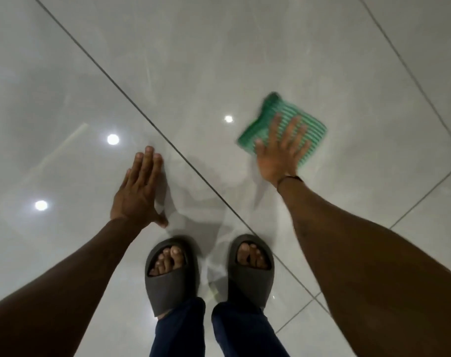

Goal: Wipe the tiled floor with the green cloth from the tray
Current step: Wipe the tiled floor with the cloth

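On the glossy tiled floor (219,60), the right hand (281,153) presses the green cloth (283,117) flat, fingers spread wide; the left hand (138,189) braces, fingers together and extended. Damp gloss risks a palm slipping; the cloth may bunch.

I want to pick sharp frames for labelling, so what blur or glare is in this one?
Head view: the green cloth and the right hand on it are smeared by motion blur; the left hand and sandals are sharper. The glossy tiled floor mirrors bright round ceiling lights as glare spots, and the wide lens bends the grout lines slightly.
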The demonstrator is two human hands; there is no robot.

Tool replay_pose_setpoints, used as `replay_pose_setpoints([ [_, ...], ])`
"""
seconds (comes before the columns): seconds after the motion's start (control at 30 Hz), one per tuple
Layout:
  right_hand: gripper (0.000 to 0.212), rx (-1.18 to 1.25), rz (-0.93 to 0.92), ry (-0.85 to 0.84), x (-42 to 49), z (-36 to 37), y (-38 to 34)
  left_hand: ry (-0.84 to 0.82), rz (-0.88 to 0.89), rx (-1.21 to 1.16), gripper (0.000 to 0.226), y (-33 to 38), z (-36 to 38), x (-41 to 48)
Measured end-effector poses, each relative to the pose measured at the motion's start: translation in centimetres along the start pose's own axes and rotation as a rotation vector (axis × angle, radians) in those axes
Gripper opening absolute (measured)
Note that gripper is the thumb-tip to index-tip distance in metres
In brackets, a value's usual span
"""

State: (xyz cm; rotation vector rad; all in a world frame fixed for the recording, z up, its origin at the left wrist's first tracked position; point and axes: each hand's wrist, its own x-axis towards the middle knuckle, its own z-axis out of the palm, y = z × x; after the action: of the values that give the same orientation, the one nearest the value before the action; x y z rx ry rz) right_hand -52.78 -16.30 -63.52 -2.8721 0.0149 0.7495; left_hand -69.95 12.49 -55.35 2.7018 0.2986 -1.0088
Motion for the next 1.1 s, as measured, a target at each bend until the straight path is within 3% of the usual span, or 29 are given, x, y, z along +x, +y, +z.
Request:
replay_pose_setpoints([
  [0.13,0.082,-0.161,-0.494,-0.036,-5.1,4.4,-7.3,-0.005,-0.017,0.009,0.186,0.5,-0.5,-0.4],
  [0.27,0.077,-0.338,-0.803,-0.179,-12.6,4.1,3.1,-0.031,-0.021,0.017,0.184,0.9,-1.1,-0.4],
  [0.3,0.073,-0.378,-0.787,-0.198,-12.2,2.7,6.4,-0.042,-0.028,0.019,0.184,0.8,-1.2,-0.5],
  [0.37,0.072,-0.340,-0.535,-0.162,-9.2,0.7,9.2,-0.049,-0.032,0.017,0.183,0.8,-1.1,-0.5],
  [0.43,0.077,-0.209,-0.145,-0.052,-5.5,0.1,5.1,-0.045,-0.032,0.021,0.182,1.0,-0.9,-0.5],
  [0.47,0.080,-0.137,-0.041,0.008,-4.2,0.4,1.4,-0.046,-0.027,0.026,0.182,1.1,-0.9,-0.4],
  [0.53,0.082,-0.087,-0.144,0.006,-3.8,2.0,-5.5,-0.040,-0.034,0.039,0.183,1.1,-0.9,-0.1],
  [0.6,0.081,-0.186,-0.493,-0.023,-6.5,4.6,-8.4,-0.036,-0.030,0.040,0.183,0.9,-0.8,0.0],
  [0.67,0.089,-0.273,-0.734,-0.061,-10.3,6.2,-6.0,-0.034,-0.027,0.037,0.183,0.6,-0.7,-0.1],
  [0.73,0.090,-0.345,-0.809,-0.042,-11.9,5.6,-0.5,-0.032,-0.018,0.045,0.183,0.6,-0.6,-0.2],
  [0.9,0.087,-0.518,-0.861,-0.146,-7.9,0.3,8.9,-0.027,-0.032,0.041,0.184,0.9,-0.2,0.0],
  [0.97,0.089,-0.492,-0.796,-0.118,-5.9,0.2,6.7,-0.014,-0.042,0.042,0.184,0.8,0.0,0.0],
  [1.1,0.084,-0.286,-0.385,-0.023,-3.3,2.4,-3.5,0.000,-0.025,0.040,0.183,0.7,0.2,0.3],
])
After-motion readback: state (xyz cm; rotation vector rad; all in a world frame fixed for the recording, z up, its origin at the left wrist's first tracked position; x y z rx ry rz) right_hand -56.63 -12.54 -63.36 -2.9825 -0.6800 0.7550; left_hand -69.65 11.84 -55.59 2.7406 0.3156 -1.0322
